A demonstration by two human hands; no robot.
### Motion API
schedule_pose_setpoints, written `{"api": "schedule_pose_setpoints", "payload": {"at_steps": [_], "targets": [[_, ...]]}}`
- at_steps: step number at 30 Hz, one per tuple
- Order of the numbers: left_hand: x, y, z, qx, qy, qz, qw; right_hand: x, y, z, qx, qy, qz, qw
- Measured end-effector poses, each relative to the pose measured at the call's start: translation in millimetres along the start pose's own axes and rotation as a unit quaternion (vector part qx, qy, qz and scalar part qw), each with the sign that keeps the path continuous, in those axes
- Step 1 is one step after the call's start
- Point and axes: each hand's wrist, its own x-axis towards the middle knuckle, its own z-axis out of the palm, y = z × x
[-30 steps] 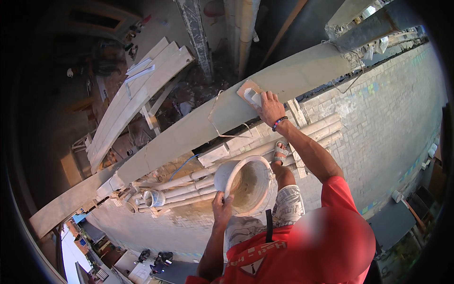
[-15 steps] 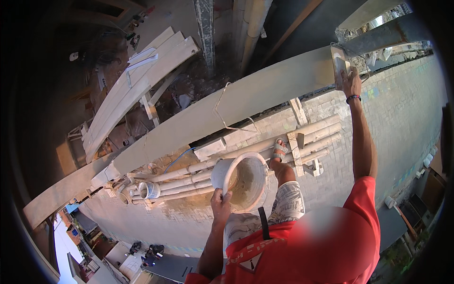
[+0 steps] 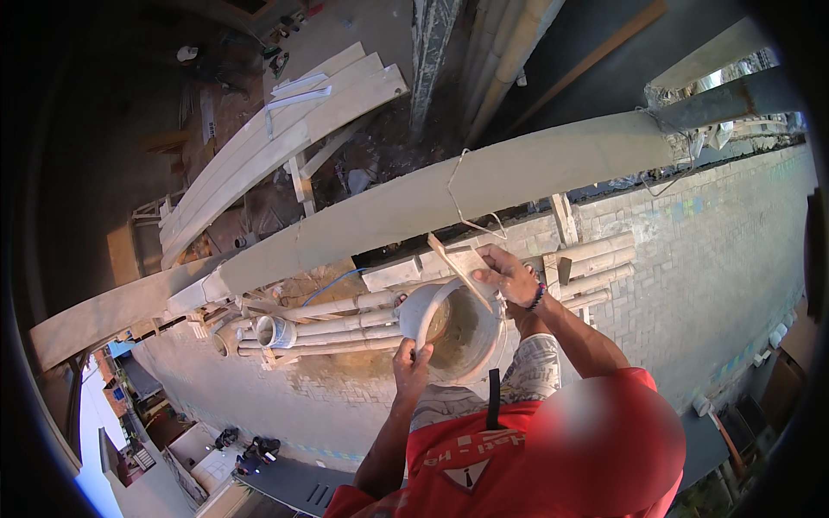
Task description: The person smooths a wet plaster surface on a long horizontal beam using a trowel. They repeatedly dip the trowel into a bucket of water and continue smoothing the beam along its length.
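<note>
My left hand (image 3: 411, 366) is closed on the rim of a pale, mortar-stained bucket (image 3: 416, 312), tilted so that its mouth faces me. Wet-looking grey-brown mortar (image 3: 451, 332) lies inside. Over the bucket's far rim, my right hand (image 3: 508, 274) grips a wooden plastering float (image 3: 466, 266), its flat board slanted and its lower end at the bucket mouth. The float's handle is mostly hidden by my fingers. Beyond both hands runs a long, smooth plastered beam (image 3: 371, 203) with a bent wire (image 3: 459, 200) against it.
Lashed bamboo poles (image 3: 354, 328) form a platform beneath me, where one foot stands. A small white bucket (image 3: 276, 331) sits on it at left. Paving (image 3: 673, 259) lies far below. Stacked curved boards (image 3: 285, 142) stand beyond the beam.
My right hand has brought the float from the beam's far right end down and left to the bucket mouth. My left hand keeps its hold on the rim.
</note>
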Motion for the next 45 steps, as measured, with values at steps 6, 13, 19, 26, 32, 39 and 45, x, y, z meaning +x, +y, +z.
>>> {"api": "schedule_pose_setpoints", "payload": {"at_steps": [6, 13, 19, 26, 32, 39, 45], "targets": [[6.7, -34.5, -38.5, -0.043, 0.006, -0.018, 0.999, 66.5, 45.5, 24.0, -0.25, 0.131, -0.082, 0.956], [-4.2, -75.5, -114.0, -0.008, 0.027, 0.019, 0.999, 51.1, 32.1, -7.0, -0.354, 0.448, -0.116, 0.813], [-2.0, -81.0, -147.8, -0.058, 0.064, -0.004, 0.996, 73.0, 55.9, -3.3, -0.473, 0.471, -0.061, 0.742], [-7.6, -120.5, -166.9, -0.149, 0.069, -0.002, 0.986, 121.3, 50.6, -21.5, -0.453, 0.593, 0.025, 0.665], [-15.1, -111.6, -179.9, -0.139, 0.061, -0.024, 0.988, 138.2, 63.9, -15.9, -0.479, 0.562, 0.003, 0.674], [-17.1, -122.8, -192.2, -0.154, 0.069, -0.028, 0.985, 197.9, 92.2, 131.7, -0.511, 0.445, -0.018, 0.736], [-16.2, -134.1, -207.7, -0.144, 0.089, -0.042, 0.985, 212.9, 98.2, 238.0, -0.473, 0.32, -0.115, 0.813]]}}
